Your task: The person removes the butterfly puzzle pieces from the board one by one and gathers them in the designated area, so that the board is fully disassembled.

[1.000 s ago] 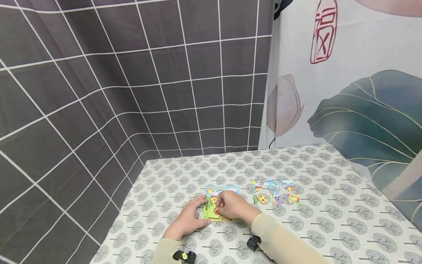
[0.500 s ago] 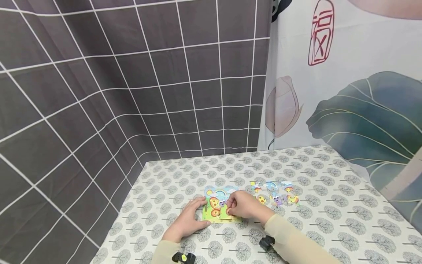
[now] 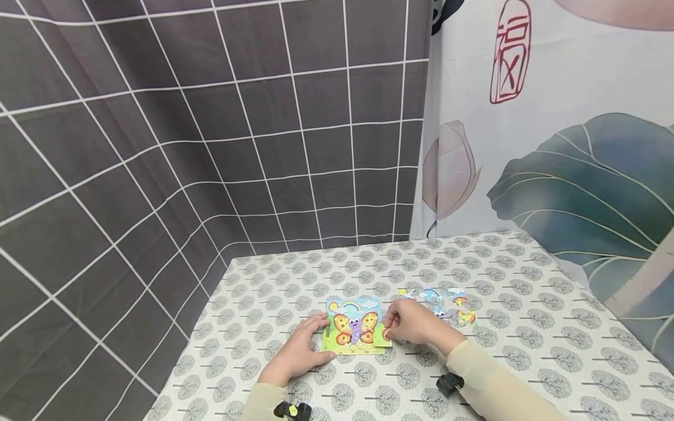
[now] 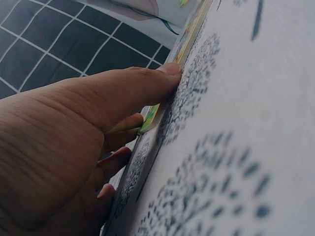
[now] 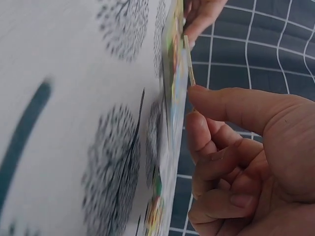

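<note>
Tablecloth (image 3: 526,351), puzzle (image 3: 356,333) between grips

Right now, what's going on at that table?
A person is working on a small butterfly puzzle board on a table with a tree-print cloth. The left hand rests against the board's left edge, fingers straight, steadying it. The right hand pinches a thin puzzle piece at the board's right side; in the right wrist view the piece stands tilted against the board, not lying flat in it. More loose pieces lie on the cloth just beyond the right hand.
</note>
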{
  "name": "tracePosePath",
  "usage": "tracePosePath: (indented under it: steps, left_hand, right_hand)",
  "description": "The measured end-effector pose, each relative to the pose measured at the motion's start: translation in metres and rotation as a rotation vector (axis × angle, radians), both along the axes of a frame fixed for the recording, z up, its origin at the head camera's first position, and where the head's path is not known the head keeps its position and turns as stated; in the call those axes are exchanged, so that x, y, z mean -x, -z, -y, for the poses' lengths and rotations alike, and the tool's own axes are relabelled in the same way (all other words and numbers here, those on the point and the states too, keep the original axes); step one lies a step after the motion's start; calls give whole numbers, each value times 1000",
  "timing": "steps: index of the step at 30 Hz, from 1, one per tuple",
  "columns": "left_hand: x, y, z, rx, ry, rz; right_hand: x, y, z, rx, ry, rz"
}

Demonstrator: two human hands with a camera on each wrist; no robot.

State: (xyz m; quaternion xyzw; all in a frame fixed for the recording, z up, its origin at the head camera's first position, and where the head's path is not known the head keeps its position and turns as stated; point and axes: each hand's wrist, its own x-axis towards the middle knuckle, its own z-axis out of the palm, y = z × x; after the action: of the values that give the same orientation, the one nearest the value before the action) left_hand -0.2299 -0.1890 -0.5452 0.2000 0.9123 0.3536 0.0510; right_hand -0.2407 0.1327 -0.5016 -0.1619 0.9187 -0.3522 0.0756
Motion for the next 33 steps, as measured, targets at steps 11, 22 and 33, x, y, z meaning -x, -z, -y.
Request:
tracePosePath:
  steps: [11,22,33]
  left_hand:
    - [2,0,-1,11,2,-5]
    - [0,-1,0,2,2,5]
    - [1,0,0,-3,6,2]
  right_hand:
    - [-9,4,-37,45,5,32]
    - [-12,7,-62,41,4,39]
    - [-8,12,-72,72,37,79]
